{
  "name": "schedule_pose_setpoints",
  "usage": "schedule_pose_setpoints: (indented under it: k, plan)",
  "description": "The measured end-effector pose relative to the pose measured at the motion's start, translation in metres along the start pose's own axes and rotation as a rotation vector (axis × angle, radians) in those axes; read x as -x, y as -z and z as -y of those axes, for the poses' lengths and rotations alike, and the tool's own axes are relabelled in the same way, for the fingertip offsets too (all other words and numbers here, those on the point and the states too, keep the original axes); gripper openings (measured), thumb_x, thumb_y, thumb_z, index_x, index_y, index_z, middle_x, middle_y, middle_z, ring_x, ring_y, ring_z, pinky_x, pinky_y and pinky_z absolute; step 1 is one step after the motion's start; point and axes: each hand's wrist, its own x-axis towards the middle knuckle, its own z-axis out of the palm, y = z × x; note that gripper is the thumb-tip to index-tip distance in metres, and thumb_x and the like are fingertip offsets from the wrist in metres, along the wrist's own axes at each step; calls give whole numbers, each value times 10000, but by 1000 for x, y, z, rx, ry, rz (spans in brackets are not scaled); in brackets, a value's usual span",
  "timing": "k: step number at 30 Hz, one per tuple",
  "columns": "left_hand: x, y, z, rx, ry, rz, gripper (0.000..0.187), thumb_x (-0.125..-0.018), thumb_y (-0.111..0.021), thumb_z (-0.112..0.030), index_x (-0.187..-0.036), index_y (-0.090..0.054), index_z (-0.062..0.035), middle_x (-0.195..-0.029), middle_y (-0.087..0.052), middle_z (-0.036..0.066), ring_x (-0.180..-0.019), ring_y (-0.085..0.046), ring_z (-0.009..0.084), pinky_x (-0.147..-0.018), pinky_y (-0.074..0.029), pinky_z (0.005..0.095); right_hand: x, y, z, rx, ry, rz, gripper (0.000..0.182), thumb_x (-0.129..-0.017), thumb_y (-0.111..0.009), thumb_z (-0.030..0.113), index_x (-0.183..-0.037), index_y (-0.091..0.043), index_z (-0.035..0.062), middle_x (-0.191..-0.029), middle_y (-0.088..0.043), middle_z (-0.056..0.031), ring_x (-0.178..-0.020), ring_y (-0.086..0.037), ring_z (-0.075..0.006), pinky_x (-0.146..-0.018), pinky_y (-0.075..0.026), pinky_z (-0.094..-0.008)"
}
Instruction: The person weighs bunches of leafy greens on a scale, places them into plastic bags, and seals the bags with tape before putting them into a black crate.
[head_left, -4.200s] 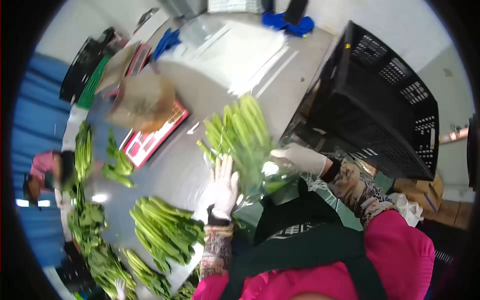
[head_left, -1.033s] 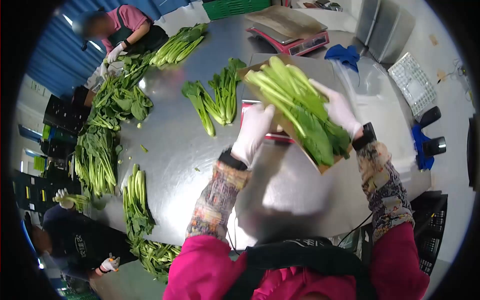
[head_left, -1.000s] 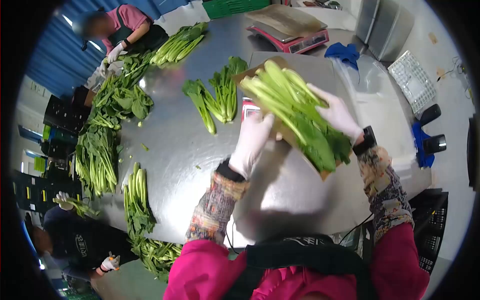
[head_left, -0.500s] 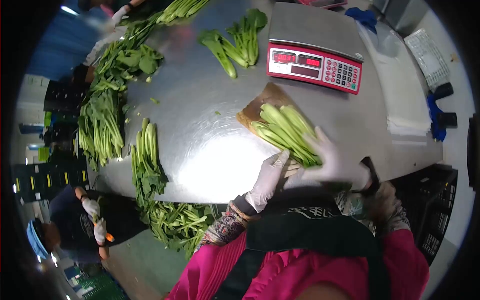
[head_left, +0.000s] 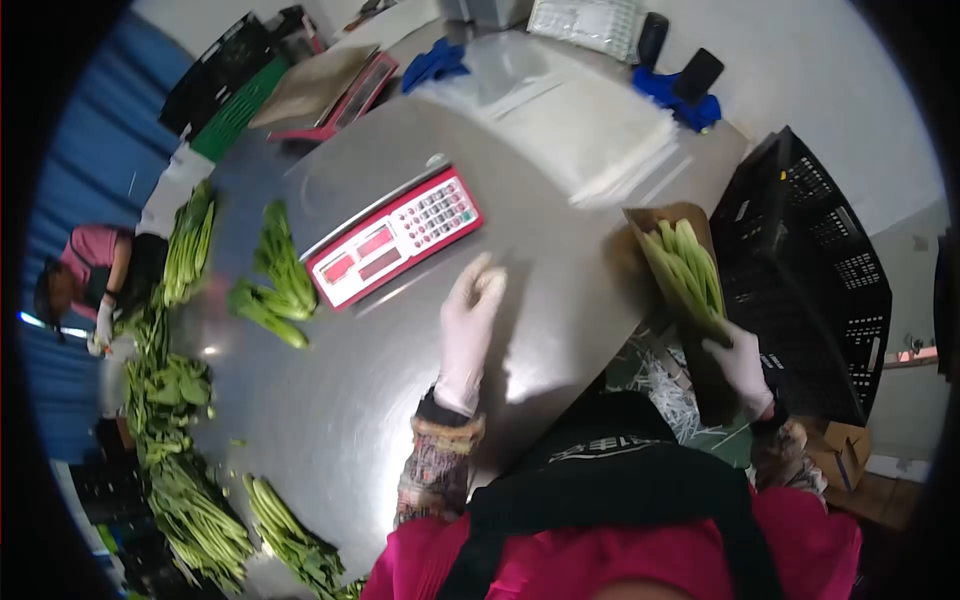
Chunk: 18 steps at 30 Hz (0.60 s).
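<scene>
My right hand [head_left: 740,365], in a whitish glove, grips the leafy lower end of a bundle of green-stemmed leafy vegetables [head_left: 688,262]. Brown paper [head_left: 640,222] lies behind the bundle, and its pale stalk ends point away from me. The bundle is tilted at the table's right edge, close beside a black crate [head_left: 800,270]. Over the steel table [head_left: 350,400], my gloved left hand [head_left: 470,320] holds nothing; its fingers are loosely bent, with a small gap at the thumb. It is nearest to the red and white scale [head_left: 395,235].
Two loose bunches of greens [head_left: 275,280] lie left of the scale. More greens [head_left: 190,510] line the table's left side. Clear plastic bags [head_left: 590,130] are stacked at the back, near a blue cloth [head_left: 435,65]. Another person [head_left: 95,265] stands at the far left.
My right hand has carried the bundle and brown paper from the table's middle to the crate at right. My left hand has come away from the bundle. The view has turned right.
</scene>
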Motion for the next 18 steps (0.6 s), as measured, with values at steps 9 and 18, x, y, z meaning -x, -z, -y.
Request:
schedule_pose_setpoints:
  k: [9, 18]
  plan:
    - [-243, -184, 55, -611, -478, 133, 524, -700, -789, -215, -1168, -608, -64, -1050, -614, 134, -907, -600, 273, -827, -478, 355, 35, 16, -40, -146, -161, 4, 480, -723, -707, 19, -1187, -596, -39, -1079, -662, -200, -989, -639, -190, -868, -477, -287]
    - [-256, -172, 15, -288, -191, 133, 180, -849, -665, -150, -909, -705, 15, -795, -670, 10, -724, -564, 74, -686, -462, 239, 14, 52, -31, -205, 17, 36, 482, -713, -721, -9, -1182, -619, 30, -1105, -642, -208, -989, -656, -262, -840, -488, -294]
